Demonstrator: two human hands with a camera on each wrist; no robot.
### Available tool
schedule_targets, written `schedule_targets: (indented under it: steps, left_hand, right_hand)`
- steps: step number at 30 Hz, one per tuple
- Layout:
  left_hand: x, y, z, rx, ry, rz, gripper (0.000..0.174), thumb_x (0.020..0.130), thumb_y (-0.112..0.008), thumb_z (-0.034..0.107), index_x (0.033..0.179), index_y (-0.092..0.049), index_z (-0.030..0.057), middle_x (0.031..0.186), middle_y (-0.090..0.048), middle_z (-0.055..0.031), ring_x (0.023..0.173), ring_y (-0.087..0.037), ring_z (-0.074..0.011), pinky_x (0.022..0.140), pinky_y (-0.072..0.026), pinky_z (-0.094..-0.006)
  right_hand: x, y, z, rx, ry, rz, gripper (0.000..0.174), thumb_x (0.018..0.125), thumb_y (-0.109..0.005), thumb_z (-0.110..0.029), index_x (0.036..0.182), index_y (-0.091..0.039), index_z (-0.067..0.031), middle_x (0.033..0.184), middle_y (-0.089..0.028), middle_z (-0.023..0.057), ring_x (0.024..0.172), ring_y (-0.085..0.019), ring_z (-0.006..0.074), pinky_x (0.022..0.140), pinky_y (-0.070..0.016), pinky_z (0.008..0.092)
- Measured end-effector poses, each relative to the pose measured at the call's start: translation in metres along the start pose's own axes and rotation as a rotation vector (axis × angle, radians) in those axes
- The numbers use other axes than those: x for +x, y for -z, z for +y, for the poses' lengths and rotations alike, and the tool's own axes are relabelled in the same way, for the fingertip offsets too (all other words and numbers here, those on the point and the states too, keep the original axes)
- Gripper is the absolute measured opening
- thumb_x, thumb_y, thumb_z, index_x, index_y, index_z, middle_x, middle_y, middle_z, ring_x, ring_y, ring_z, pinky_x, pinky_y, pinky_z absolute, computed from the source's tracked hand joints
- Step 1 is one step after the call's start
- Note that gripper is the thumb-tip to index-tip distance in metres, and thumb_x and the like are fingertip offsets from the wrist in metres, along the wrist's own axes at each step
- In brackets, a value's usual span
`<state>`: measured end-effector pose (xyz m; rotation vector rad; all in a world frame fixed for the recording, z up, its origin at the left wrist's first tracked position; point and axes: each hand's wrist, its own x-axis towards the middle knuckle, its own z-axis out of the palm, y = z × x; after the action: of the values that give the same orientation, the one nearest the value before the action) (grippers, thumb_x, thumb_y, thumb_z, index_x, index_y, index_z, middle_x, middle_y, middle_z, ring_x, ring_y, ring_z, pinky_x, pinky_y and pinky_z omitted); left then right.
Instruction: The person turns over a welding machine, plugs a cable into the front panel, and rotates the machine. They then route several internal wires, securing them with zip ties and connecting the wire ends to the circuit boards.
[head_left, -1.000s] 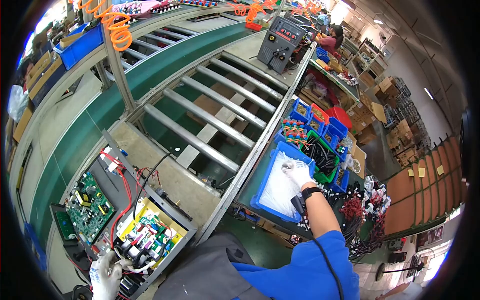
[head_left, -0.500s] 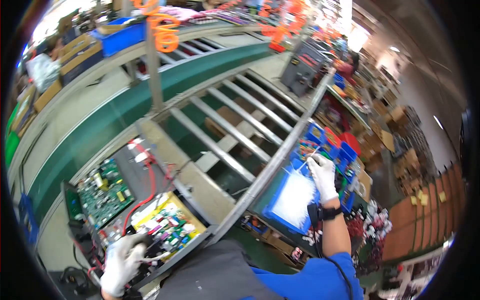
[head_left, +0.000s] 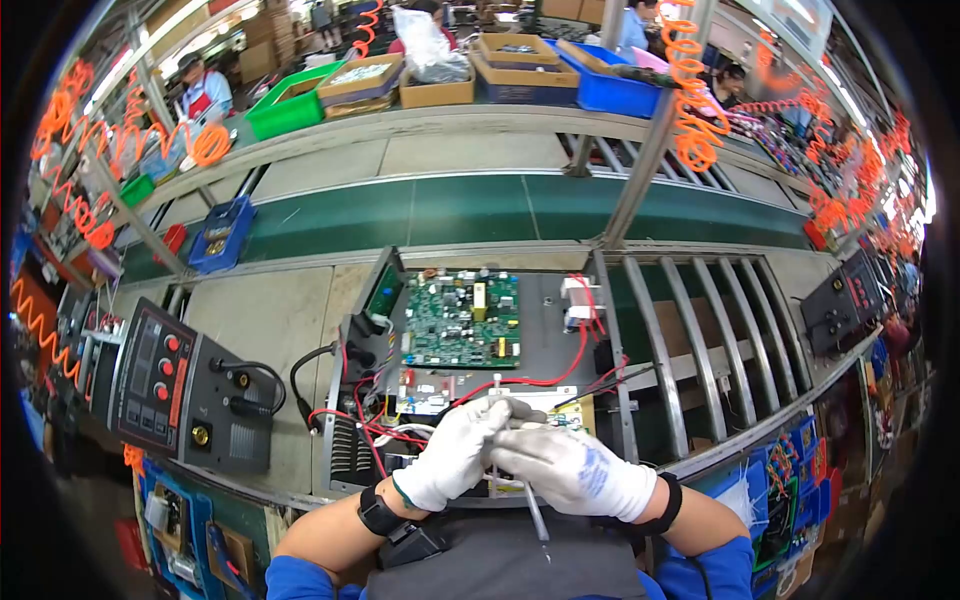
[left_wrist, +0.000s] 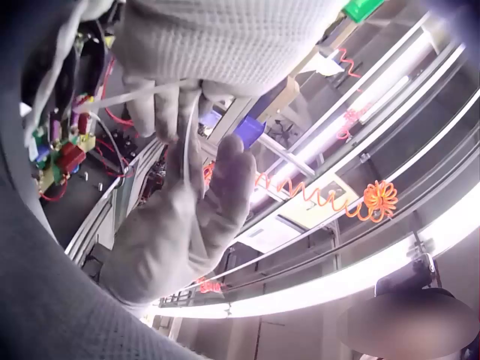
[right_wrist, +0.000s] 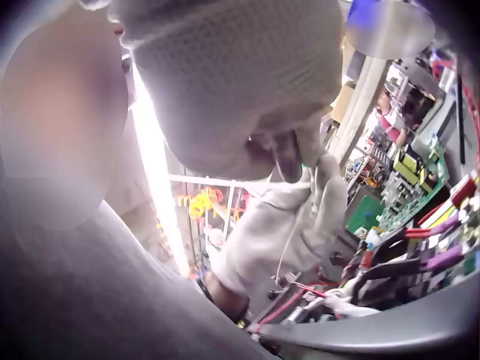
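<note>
In the head view, my gloved left hand [head_left: 450,456] and right hand [head_left: 578,468] meet above the front of an opened metal chassis [head_left: 625,400]. Between them they pinch a thin white strip, probably a cable tie [left_wrist: 187,135]; the right wrist view shows it [right_wrist: 288,244] running down beside the left hand [right_wrist: 274,236]. Fingers of both hands are curled and overlap, hiding part of the grip. Behind them in the chassis lies a green circuit board [head_left: 450,345], with red wires [head_left: 560,372] to its right and wiring partly covered by the hands.
A grey machine with red knobs [head_left: 200,390] stands left of the chassis. Metal rollers [head_left: 693,350] lie to the right, with blue bins [head_left: 800,440] beyond the bench edge. A green belt [head_left: 450,210] and orange coiled hoses [head_left: 690,120] are farther back.
The head view has turned left. My right hand has left the blue tray of white strips with a strip and come to my left hand at the chassis, where both now hold it.
</note>
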<state>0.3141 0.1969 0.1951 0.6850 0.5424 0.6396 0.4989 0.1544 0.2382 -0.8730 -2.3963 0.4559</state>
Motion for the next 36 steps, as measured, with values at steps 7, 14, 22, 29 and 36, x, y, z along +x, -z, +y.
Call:
schedule_targets:
  steps: [7,14,22,29,36]
  left_hand:
    - [-0.003,0.019,0.013,0.136,-0.133,0.399,0.046,0.097,-0.055,0.036,0.124,-0.047,-0.0005,0.109,-0.064,-0.0162,0.098,-0.066,-0.0255,0.088,-0.054,-0.0403]
    - [0.007,0.02,0.032,0.192,-0.438,0.483,0.055,0.1,-0.047,0.039,0.132,-0.044,-0.0042,0.116,-0.061,-0.015,0.095,-0.065,-0.0194,0.083,-0.0536,-0.0287]
    - [0.013,0.008,0.055,0.429,0.157,0.145,0.033,0.095,-0.06,0.026,0.117,-0.061,0.0006,0.082,-0.056,0.0059,0.062,-0.042,0.0011,0.049,-0.0333,-0.0168]
    - [0.041,0.005,0.054,0.73,-0.353,0.33,0.026,0.092,-0.061,0.01,0.114,-0.062,-0.0034,0.091,-0.062,0.0012,0.078,-0.053,-0.0013,0.07,-0.0457,-0.0171]
    - [0.062,0.046,0.035,1.766,-0.179,0.095,0.025,0.088,-0.06,0.028,0.104,-0.067,0.0098,0.088,-0.068,-0.0132,0.081,-0.067,-0.0297,0.068,-0.0527,-0.0385]
  right_hand:
    - [0.015,-0.035,0.038,0.709,-0.812,-0.092,0.028,0.093,-0.063,-0.029,0.105,-0.067,-0.0038,0.072,-0.056,-0.0034,0.059,-0.045,0.0032,0.05,-0.0353,0.0214]
    - [0.023,-0.018,0.052,1.102,-0.948,-0.229,0.032,0.096,-0.059,-0.031,0.104,-0.07,-0.0026,0.067,-0.054,-0.0048,0.056,-0.044,0.0019,0.05,-0.0361,0.0183]
    - [0.017,-0.019,0.062,1.157,-0.872,-0.312,0.032,0.096,-0.057,-0.035,0.105,-0.07,-0.0067,0.066,-0.049,-0.0067,0.054,-0.041,0.0017,0.048,-0.0332,0.0185]
    - [0.027,0.001,0.084,0.476,-0.527,-0.038,0.022,0.098,-0.05,-0.02,0.098,-0.06,-0.001,0.079,-0.059,0.0064,0.074,-0.058,0.0143,0.069,-0.0484,0.0301]
    - [0.039,0.032,0.148,0.391,-0.691,-0.263,0.023,0.095,-0.044,-0.016,0.103,-0.059,0.0001,0.082,-0.06,0.0104,0.071,-0.059,0.0197,0.068,-0.0481,0.0334]
